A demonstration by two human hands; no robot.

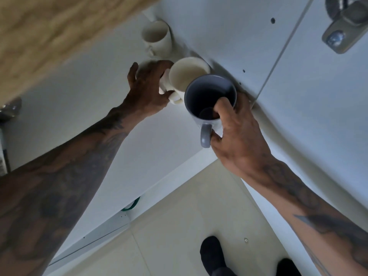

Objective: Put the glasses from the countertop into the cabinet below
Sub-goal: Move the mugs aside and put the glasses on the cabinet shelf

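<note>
I look down into an open white cabinet. My right hand [237, 134] grips a grey mug [209, 98] by its rim and handle, just above the cabinet shelf [123, 116]. My left hand [147, 88] holds a cream mug [185, 76] at its handle, right beside the grey one. Another pale cup [143, 66] is mostly hidden behind my left hand. A further cream mug [157, 36] stands alone at the back of the shelf.
The wooden countertop edge [49, 32] hangs over the upper left. The open cabinet door [318, 96] with its metal hinge [342, 26] stands at the right. Below are a pale floor [179, 226] and my dark-socked feet [213, 253].
</note>
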